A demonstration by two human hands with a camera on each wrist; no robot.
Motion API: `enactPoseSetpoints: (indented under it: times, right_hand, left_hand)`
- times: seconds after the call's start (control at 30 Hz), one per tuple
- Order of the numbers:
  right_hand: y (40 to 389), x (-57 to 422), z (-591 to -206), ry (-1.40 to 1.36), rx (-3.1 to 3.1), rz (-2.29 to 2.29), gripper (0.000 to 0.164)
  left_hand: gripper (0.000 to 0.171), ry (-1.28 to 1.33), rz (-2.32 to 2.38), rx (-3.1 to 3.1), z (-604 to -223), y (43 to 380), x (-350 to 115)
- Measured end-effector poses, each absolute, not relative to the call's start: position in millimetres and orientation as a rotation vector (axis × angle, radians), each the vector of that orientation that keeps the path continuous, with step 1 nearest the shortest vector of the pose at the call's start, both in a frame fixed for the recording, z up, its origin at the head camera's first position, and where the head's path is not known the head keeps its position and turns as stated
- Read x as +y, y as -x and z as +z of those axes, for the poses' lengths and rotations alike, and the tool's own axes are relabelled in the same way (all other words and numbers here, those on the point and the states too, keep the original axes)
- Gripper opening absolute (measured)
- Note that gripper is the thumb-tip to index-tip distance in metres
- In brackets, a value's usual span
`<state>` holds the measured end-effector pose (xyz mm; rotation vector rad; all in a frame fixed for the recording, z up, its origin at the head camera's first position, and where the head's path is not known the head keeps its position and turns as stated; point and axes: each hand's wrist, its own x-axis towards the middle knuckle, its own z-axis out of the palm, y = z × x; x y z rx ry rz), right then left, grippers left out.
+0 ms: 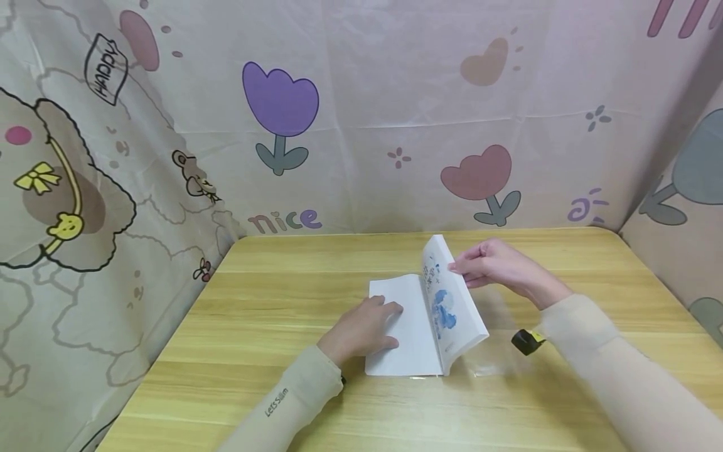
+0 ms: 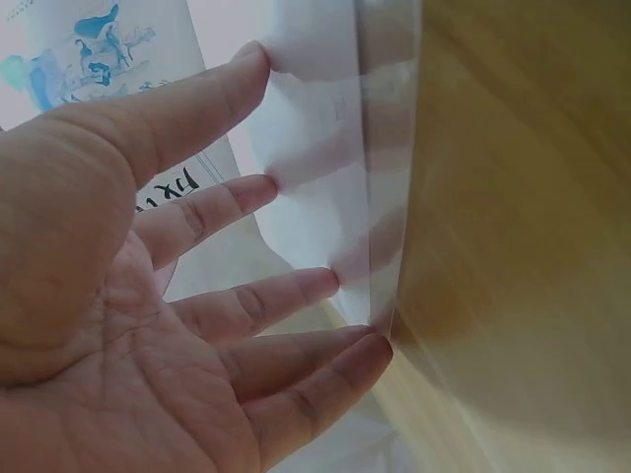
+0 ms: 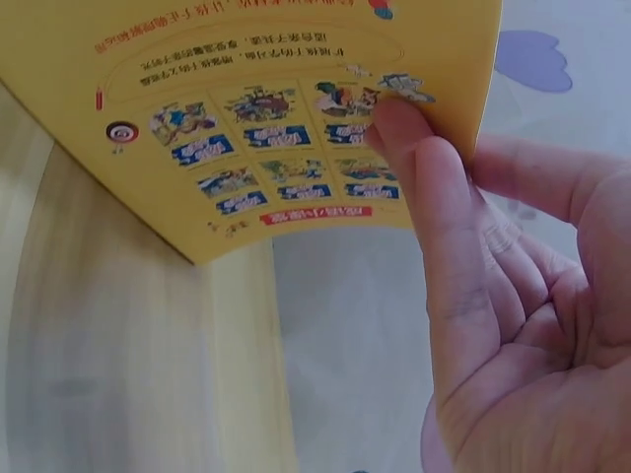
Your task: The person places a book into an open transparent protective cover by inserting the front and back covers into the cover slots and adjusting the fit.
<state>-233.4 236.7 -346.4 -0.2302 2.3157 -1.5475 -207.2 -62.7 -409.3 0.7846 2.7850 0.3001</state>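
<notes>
A book stands open on the wooden table. Its white leaf lies flat on the left, while the thick block of pages tilts up on the right, showing a blue picture. My left hand rests on the white leaf, fingers spread. In the left wrist view the fingertips touch the leaf near a clear plastic strip along its edge. My right hand pinches the outer edge of the raised block between thumb and fingers. The right wrist view shows the yellow back cover, printed with small pictures and writing.
Clear plastic film lies on the table to the right of the book. A small black item with a yellow patch is beside the right sleeve. Printed cloth hangs behind the table and along both sides.
</notes>
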Motion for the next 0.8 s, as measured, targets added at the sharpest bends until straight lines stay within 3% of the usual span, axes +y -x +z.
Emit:
enactPoseSetpoints:
  times: [0.33, 0.53, 0.8]
  right_hand:
    - [231.7, 212.0, -339.0, 0.202, 2.378, -1.514, 0.036]
    - [233.1, 195.9, -339.8, 0.209, 2.406, -1.516, 0.033]
    - [238.8, 165.4, -347.2, 0.211, 2.452, -1.51, 0.019]
  left_hand:
    - [0.059, -0.809, 0.428, 2.741, -407.6, 213.0, -72.1]
    - [0.048, -0.823, 0.97, 2.646, -405.1, 224.5, -72.3]
    - [0.051, -0.484, 1.536, 2.181, -407.4, 229.4, -76.7]
